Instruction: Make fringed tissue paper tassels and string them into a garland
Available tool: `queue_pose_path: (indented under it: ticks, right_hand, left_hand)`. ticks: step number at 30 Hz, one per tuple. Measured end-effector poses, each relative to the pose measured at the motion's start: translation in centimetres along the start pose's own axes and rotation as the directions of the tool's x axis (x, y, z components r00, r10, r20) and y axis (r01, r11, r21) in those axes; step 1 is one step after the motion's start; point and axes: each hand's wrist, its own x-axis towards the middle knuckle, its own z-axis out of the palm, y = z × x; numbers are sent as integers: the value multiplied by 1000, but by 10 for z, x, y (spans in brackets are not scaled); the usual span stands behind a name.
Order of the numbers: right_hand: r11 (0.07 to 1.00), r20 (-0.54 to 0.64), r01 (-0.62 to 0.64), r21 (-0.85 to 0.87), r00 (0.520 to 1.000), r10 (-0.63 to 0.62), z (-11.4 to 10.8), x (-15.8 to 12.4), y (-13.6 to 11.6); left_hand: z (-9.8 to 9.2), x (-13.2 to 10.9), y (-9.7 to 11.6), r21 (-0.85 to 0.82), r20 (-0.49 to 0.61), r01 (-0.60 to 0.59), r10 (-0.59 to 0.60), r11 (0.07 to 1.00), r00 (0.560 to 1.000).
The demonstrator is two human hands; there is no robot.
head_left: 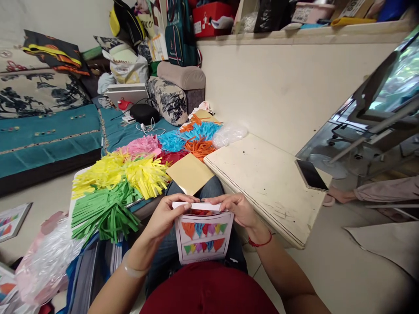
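A white flat box printed with rows of colourful tassel garlands stands upright over my lap. Its narrow white top flap is raised, and something reddish shows in the opening below. My left hand pinches the flap's left end, thumb across the front. At the right end, my right hand grips the flap and box edge with bent fingers. Just beyond the hands, a tan paper sheet lies across my knees. To the left are fringed paper bundles: green, yellow, pink, blue and orange.
A low cream cabinet top stands to the right, with a phone at its far corner. Crumpled clear plastic and a blue bag sit at lower left. A teal sofa is behind. Another person's foot shows at right.
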Motion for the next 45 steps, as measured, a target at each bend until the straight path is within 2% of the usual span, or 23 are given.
queue_pose_path:
  ticks: [6, 10, 12, 14, 18, 20, 23, 28, 30, 34, 36, 38, 45]
  right_hand:
    - [986, -59, 159, 46, 986, -156, 2, 2, 15]
    - [988, -14, 152, -36, 988, -152, 4, 0, 19]
    - [986, -29, 151, -66, 988, -153, 6, -1, 18]
    - [984, -56, 158, -79, 985, -163, 8, -1, 18]
    - [975, -56, 199, -96, 977, -204, 10, 0, 18]
    - [969, -47, 222, -113, 973, -228, 11, 1, 19]
    - [970, -48, 213, -115, 974, -220, 13, 1, 21]
    - [982, -43, 173, -79, 983, -177, 11, 1, 22]
    - [981, -31, 166, -97, 985, -170, 10, 2, 21]
    - [942, 0, 180, -284, 982, -188, 8, 5, 15]
    - [922, 14, 187, -338, 981, -194, 9, 7, 12]
    - [923, 9, 184, -338, 981, -192, 11, 8, 12]
    - [939, -67, 132, -318, 985, -161, 17, 5, 19]
  left_hand:
    - [-8, -3, -3, 213, 3, -199, 203, 957, 979]
    - [-7, -11, -5, 251, -26, -230, 244, 940, 969]
    - [-3, -16, -8, 260, -66, -244, 269, 934, 961]
    - [2, -23, -13, 249, -146, -295, 337, 922, 930]
    - [11, -30, -27, 234, -288, -451, 505, 861, 814]
    - [12, -30, -32, 278, -298, -497, 566, 822, 769]
    - [10, -27, -36, 323, -281, -533, 617, 782, 735]
    - [4, -24, -36, 332, -229, -576, 656, 747, 719]
    - [3, -24, -34, 327, -216, -571, 648, 753, 730]
    - [3, -25, -23, 226, -229, -431, 478, 874, 848]
    - [5, -26, -18, 189, -243, -363, 401, 913, 883]
    - [7, -28, -15, 221, -252, -349, 399, 911, 881]
    - [3, -27, -26, 374, -222, -448, 547, 812, 807]
